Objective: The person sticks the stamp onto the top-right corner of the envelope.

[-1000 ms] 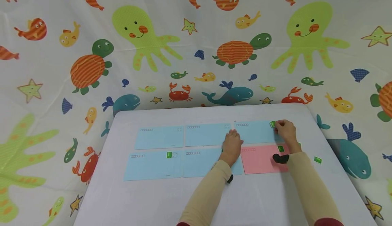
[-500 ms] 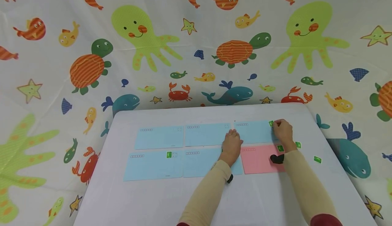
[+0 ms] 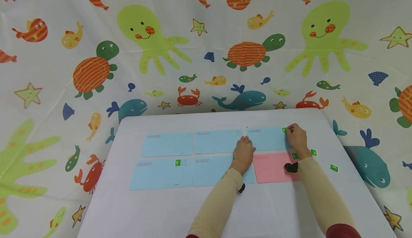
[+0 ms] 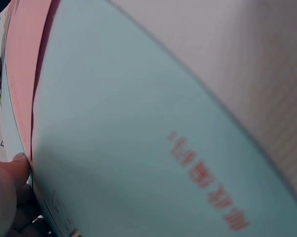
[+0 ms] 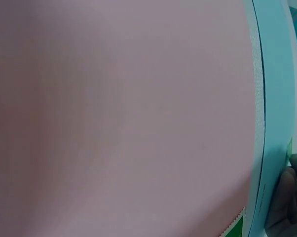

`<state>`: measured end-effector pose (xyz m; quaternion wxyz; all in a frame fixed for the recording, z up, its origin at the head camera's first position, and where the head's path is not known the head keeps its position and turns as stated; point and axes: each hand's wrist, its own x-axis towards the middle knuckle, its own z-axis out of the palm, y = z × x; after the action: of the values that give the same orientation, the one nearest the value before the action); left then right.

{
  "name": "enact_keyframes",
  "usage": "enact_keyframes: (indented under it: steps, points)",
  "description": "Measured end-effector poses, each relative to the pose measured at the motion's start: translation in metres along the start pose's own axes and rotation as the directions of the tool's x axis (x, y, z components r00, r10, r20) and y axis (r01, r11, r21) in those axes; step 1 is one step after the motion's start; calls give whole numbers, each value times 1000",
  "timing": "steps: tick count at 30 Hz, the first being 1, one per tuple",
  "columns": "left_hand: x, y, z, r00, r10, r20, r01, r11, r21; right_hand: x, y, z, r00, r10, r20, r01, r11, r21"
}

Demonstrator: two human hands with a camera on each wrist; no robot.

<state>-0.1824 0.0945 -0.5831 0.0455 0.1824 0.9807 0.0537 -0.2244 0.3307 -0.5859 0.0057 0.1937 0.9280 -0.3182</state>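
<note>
While right fingers pinch a stamp, at envelope's edge, left fingers rest loosely.

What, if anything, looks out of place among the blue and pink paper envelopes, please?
On the near-left light-blue paper envelope, the small green rectangular stamp sits left of the faint printed square rather than over it, so it may be misplaced.

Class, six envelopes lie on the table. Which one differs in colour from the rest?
The pink envelope, at the right end of the row nearer the viewer; the other five are light blue.
</note>
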Motion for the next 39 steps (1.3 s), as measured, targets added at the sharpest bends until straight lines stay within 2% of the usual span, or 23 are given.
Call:
enact_keyframes:
  steps: [9,19,32,39]
  points:
    - [-1,1,0,1000,-2,-25,2,1000,-30,0,-2,0,999,-34,16,35,999,-37]
    - [1,0,2,1000,-3,-18,3,1000,-25,2,-1,1,999,-50,12,50,996,-68]
    - [-2,0,-3,1000,1,-26,-1,1000,-12,3,0,0,997,-75,11,76,996,-55]
    - [-2,0,-5,1000,1,-18,-1,1000,8,3,2,0,998,-59,7,59,998,-26]
